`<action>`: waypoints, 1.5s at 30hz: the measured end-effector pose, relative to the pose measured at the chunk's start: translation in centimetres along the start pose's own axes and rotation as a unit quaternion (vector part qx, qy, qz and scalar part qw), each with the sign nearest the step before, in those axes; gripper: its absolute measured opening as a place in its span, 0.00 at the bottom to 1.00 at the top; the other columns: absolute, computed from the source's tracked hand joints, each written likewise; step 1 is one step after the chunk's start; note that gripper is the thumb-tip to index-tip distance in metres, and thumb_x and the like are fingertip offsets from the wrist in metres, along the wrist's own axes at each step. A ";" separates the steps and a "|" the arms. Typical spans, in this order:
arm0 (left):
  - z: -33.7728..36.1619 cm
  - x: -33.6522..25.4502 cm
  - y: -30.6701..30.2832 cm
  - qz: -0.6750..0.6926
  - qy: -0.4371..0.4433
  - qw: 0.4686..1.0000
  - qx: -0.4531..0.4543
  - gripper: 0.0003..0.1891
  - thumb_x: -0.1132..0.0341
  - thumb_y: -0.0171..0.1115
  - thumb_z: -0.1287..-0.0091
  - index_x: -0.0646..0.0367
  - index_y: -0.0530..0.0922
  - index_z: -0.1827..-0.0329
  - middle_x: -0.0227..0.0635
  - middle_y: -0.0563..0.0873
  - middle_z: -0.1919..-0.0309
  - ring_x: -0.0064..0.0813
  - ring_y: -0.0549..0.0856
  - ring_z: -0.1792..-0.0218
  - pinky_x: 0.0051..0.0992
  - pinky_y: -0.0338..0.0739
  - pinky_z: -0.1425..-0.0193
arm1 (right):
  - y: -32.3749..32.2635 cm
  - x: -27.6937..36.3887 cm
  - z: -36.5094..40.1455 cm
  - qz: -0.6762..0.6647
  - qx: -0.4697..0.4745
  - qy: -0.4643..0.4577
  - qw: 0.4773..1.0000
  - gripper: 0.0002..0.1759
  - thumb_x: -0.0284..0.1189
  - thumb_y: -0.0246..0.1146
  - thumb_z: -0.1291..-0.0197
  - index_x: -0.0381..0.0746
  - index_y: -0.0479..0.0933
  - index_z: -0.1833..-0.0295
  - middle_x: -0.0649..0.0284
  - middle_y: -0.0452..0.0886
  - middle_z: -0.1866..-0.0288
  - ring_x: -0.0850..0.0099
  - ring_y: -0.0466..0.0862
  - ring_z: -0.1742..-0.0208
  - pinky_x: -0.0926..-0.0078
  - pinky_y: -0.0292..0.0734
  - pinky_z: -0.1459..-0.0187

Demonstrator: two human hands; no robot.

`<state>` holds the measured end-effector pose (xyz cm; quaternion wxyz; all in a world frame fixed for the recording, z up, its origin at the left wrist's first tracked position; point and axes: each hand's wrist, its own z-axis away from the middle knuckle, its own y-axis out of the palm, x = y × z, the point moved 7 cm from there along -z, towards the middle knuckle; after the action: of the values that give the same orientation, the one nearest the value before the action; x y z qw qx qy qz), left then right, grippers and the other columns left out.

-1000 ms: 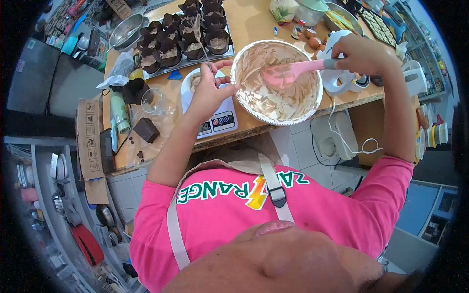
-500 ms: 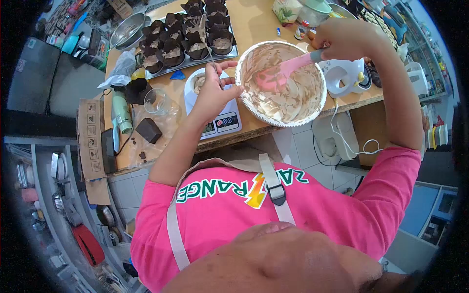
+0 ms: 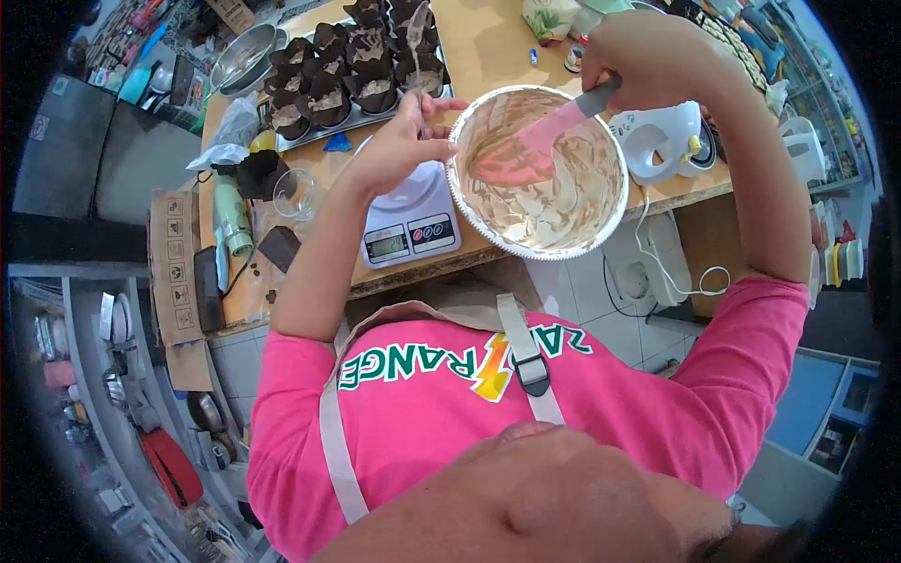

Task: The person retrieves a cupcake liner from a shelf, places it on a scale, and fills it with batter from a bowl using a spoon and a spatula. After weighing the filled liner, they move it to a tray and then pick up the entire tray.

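Observation:
My left hand (image 3: 405, 143) grips an upright metal spoon (image 3: 416, 42), and its outstretched fingers reach the rim of a white bowl (image 3: 457, 202). Light brown batter (image 3: 572, 202) smears the bowl's inside. My right hand (image 3: 648, 58) is closed around the grey handle of a pink spatula (image 3: 526, 155), whose batter-streaked blade is inside the bowl. Beneath my left hand stands a white kitchen scale (image 3: 413, 230) with a lit display. Past the spoon, a metal tray (image 3: 361, 120) bears several dark paper muffin cups (image 3: 327, 103) containing batter.
A white mixer (image 3: 657, 141) with a cord stands right of the bowl. On the left are a clear cup (image 3: 298, 194), a green bottle (image 3: 232, 216) and a dark paper liner (image 3: 279, 248). A metal bowl (image 3: 246, 58) sits beyond them. The table's front edge (image 3: 488, 255) runs below the bowl.
The spatula blade has shifted left inside the bowl, and my right hand has risen slightly. My left hand and the spoon have moved away from me, uncovering more of the scale.

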<state>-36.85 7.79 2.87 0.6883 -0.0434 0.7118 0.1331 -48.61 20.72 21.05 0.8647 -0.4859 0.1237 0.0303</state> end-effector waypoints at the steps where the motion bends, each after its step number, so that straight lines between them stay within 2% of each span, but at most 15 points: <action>1: -0.5 0.0 -0.2 -0.016 0.006 1.000 0.014 0.23 0.83 0.60 0.41 0.54 0.54 0.57 0.49 0.68 0.35 0.36 0.77 0.42 0.33 0.76 0.41 | 0.1 -0.1 0.1 0.001 0.019 0.010 1.000 0.20 0.43 0.68 0.46 0.45 0.83 0.51 0.56 0.85 0.59 0.58 0.84 0.57 0.63 0.78 0.57; 2: -0.8 -0.4 -0.2 -0.017 0.008 1.000 0.015 0.23 0.83 0.60 0.41 0.54 0.54 0.57 0.49 0.68 0.35 0.36 0.77 0.42 0.33 0.76 0.41 | 0.7 -0.4 0.0 0.002 0.017 0.012 1.000 0.20 0.43 0.68 0.46 0.45 0.83 0.51 0.56 0.85 0.59 0.58 0.84 0.57 0.63 0.78 0.57; 4: -1.3 -1.0 0.0 -0.073 -0.007 0.997 0.014 0.23 0.83 0.60 0.41 0.54 0.54 0.57 0.48 0.68 0.36 0.36 0.77 0.41 0.33 0.76 0.41 | 1.0 -0.9 -0.2 -0.004 -0.127 -0.016 0.992 0.17 0.29 0.73 0.62 0.44 0.86 0.61 0.62 0.85 0.66 0.61 0.84 0.63 0.66 0.78 0.58; 7: -2.0 -1.0 -0.2 -0.081 -0.002 0.997 0.004 0.22 0.81 0.60 0.39 0.54 0.54 0.57 0.48 0.68 0.36 0.36 0.77 0.41 0.34 0.76 0.41 | 2.6 -2.7 -0.2 -0.040 -0.110 -0.006 0.993 0.19 0.27 0.74 0.65 0.45 0.86 0.60 0.64 0.85 0.65 0.61 0.84 0.63 0.65 0.77 0.60; 8: -2.0 -1.0 -0.1 -0.082 0.000 0.997 0.007 0.22 0.81 0.60 0.39 0.54 0.54 0.57 0.48 0.68 0.36 0.36 0.77 0.41 0.34 0.76 0.41 | 3.3 -3.0 0.4 -0.039 -0.111 -0.003 0.993 0.19 0.27 0.74 0.65 0.45 0.86 0.60 0.64 0.85 0.65 0.61 0.84 0.63 0.65 0.77 0.60; 10: -1.6 -0.8 -0.7 -0.068 -0.004 0.996 -0.060 0.23 0.78 0.63 0.38 0.56 0.54 0.55 0.45 0.69 0.36 0.29 0.77 0.45 0.30 0.77 0.45 | 3.9 -3.6 2.3 -0.029 -0.193 -0.005 0.981 0.19 0.26 0.74 0.64 0.47 0.86 0.59 0.65 0.83 0.65 0.62 0.83 0.63 0.64 0.76 0.60; 12: -0.5 -0.4 -0.7 -0.029 -0.003 0.997 -0.066 0.23 0.74 0.65 0.37 0.57 0.54 0.55 0.45 0.70 0.37 0.31 0.77 0.43 0.30 0.77 0.43 | 5.1 -3.4 4.1 0.012 -0.217 -0.040 0.975 0.20 0.24 0.72 0.62 0.48 0.85 0.57 0.66 0.82 0.64 0.63 0.83 0.61 0.64 0.75 0.60; 14: 1.8 -1.0 -0.7 -0.090 0.017 0.987 -0.134 0.24 0.72 0.67 0.37 0.56 0.54 0.55 0.46 0.70 0.39 0.34 0.77 0.42 0.32 0.77 0.42 | 5.3 -3.3 6.7 -0.005 -0.293 0.029 0.956 0.13 0.26 0.68 0.57 0.51 0.85 0.62 0.66 0.82 0.67 0.62 0.83 0.64 0.63 0.77 0.63; 15: 2.9 -0.6 -0.6 -0.091 0.044 0.985 -0.137 0.26 0.73 0.69 0.39 0.55 0.54 0.55 0.46 0.69 0.39 0.38 0.76 0.40 0.34 0.79 0.43 | 5.8 -2.8 7.5 -0.004 -0.293 0.028 0.956 0.13 0.26 0.68 0.57 0.51 0.85 0.62 0.66 0.82 0.67 0.62 0.83 0.64 0.63 0.77 0.63; 17: 5.0 -0.2 0.5 -0.072 0.047 0.986 -0.143 0.28 0.73 0.70 0.41 0.55 0.54 0.54 0.46 0.69 0.39 0.39 0.75 0.39 0.34 0.80 0.45 | 6.3 -2.5 8.9 0.030 -0.338 0.081 0.937 0.10 0.27 0.65 0.52 0.51 0.84 0.62 0.67 0.80 0.67 0.64 0.83 0.66 0.64 0.76 0.64; 19: 6.3 0.7 1.3 -0.044 0.041 0.987 -0.146 0.31 0.76 0.72 0.45 0.54 0.53 0.54 0.46 0.66 0.37 0.40 0.74 0.39 0.32 0.82 0.49 | 7.0 -2.2 8.9 0.034 -0.345 0.079 0.935 0.10 0.27 0.64 0.51 0.51 0.84 0.61 0.67 0.79 0.68 0.65 0.82 0.67 0.64 0.76 0.65; 23: 6.7 -0.1 3.0 -0.060 0.020 0.985 -0.160 0.31 0.76 0.71 0.45 0.53 0.53 0.53 0.45 0.65 0.37 0.37 0.74 0.40 0.30 0.81 0.50 | 7.6 -1.1 8.5 0.058 -0.339 0.089 0.935 0.11 0.27 0.63 0.51 0.51 0.83 0.60 0.67 0.77 0.70 0.67 0.83 0.68 0.66 0.76 0.67; 31: 5.6 1.1 2.8 -0.002 0.022 0.990 -0.142 0.31 0.77 0.70 0.46 0.53 0.53 0.53 0.43 0.64 0.36 0.33 0.73 0.44 0.29 0.79 0.49 | 8.1 0.1 7.5 0.075 -0.320 0.107 0.939 0.09 0.27 0.61 0.48 0.48 0.82 0.61 0.67 0.76 0.70 0.69 0.83 0.68 0.69 0.76 0.68; 38: 4.8 1.5 2.2 0.026 -0.008 0.992 -0.122 0.30 0.80 0.68 0.45 0.53 0.53 0.54 0.41 0.64 0.35 0.32 0.70 0.43 0.29 0.79 0.47 | 8.2 0.1 6.9 0.055 -0.304 0.090 0.947 0.10 0.26 0.61 0.48 0.47 0.82 0.60 0.66 0.77 0.69 0.68 0.83 0.68 0.68 0.76 0.67; 45: 3.7 1.0 1.6 0.036 0.004 0.996 -0.078 0.30 0.81 0.68 0.45 0.52 0.53 0.55 0.42 0.64 0.36 0.31 0.72 0.47 0.29 0.80 0.48 | 7.8 -0.3 5.8 0.034 -0.287 0.062 0.955 0.09 0.26 0.61 0.48 0.47 0.82 0.61 0.66 0.78 0.68 0.67 0.84 0.66 0.65 0.77 0.65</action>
<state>-33.71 10.32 2.06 0.6746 -0.0716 0.7033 0.2125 -49.16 29.75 17.55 0.6781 -0.7098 0.1798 0.0632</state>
